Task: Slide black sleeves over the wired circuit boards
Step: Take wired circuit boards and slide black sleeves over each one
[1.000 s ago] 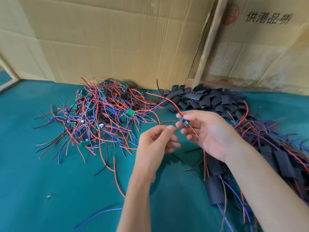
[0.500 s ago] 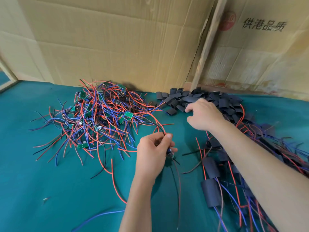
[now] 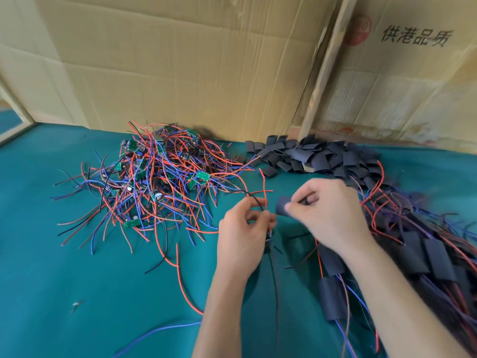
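**Sleeve held beside wired board**

The right hand (image 3: 327, 213) pinches a black sleeve (image 3: 283, 208), its long axis lying sideways, open end toward the left hand (image 3: 245, 236). Left fingers (image 3: 260, 218) grasp a wired board (image 3: 269, 235) above the green surface (image 3: 77, 280), its wires (image 3: 263, 192) pointing up.

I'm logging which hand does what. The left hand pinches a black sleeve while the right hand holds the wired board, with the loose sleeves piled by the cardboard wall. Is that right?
Not quite: the hands are swapped. The head view shows the right hand pinching the black sleeve, while the left hand holds the wired board. The pile of loose sleeves does lie by the cardboard wall.
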The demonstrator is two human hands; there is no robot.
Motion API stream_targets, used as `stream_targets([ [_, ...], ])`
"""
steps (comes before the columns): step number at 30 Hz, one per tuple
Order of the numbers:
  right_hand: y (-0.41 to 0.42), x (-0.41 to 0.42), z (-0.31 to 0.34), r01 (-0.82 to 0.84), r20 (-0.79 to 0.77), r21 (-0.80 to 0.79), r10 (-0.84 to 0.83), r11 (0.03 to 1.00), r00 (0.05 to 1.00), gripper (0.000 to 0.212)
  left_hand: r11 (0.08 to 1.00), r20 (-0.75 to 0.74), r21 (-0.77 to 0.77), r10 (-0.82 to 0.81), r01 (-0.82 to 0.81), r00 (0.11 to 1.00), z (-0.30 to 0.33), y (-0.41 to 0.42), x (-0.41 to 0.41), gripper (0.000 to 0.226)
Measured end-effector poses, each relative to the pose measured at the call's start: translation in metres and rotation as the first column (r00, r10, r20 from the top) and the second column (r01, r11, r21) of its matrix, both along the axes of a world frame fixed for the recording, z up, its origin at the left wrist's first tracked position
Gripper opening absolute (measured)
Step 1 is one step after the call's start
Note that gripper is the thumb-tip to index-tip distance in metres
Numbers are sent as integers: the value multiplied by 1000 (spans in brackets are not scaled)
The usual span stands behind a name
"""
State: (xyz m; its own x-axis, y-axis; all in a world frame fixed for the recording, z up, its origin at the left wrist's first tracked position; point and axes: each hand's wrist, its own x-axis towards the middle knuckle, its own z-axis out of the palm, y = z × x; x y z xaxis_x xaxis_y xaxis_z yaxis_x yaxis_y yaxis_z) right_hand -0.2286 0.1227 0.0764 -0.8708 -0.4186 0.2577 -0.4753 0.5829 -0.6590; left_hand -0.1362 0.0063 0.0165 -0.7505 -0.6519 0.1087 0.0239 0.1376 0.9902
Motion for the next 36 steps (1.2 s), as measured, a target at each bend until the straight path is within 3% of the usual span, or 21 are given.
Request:
stream_targets([
  [3, -2, 13, -19, -41, 357, -318, 160, 947, 921, 21, 990, 49, -122, 72, -66, 996, -2, -2, -1, 15],
  [6, -1, 11, -26, -3, 474, -448, 240, 894, 848, 23, 997, -11, 1, 80, -80, 997, -1, -2, 0, 15],
  [11, 1, 5, -26, -124, 255, -151, 160, 981, 954, 33, 996, -65, 76, 58, -53, 996, 0, -1, -1, 14],
  [16, 6, 1, -25, -263, 125, 108, 250, 959, 960, 37, 999, -30, 32, 25, -24, 999, -1, 3, -2, 18],
  [21, 3, 5, -22, -333, 75, 233, 324, 914, 943, 40, 998, -28, -63, 28, -30, 999, 1, 8, -2, 7],
  [26, 12, -4, -19, -260, 107, -8, 260, 966, 960, 16, 1000, -34, 18, -22, 23, 999, 1, 13, -3, 26],
  [28, 14, -6, -17, -239, 180, -153, 265, 959, 947, 15, 999, -26, -8, -44, 44, 999, 2, 14, -4, 27],
  [31, 13, -5, -14, -182, 265, -346, 282, 920, 922, 13, 994, -77, 73, -76, 82, 994, 6, 17, -5, 23],
  [36, 4, 3, -9, -156, 313, -486, 337, 860, 888, 18, 996, -153, 74, -43, 55, 987, 13, 19, -3, 31],
])
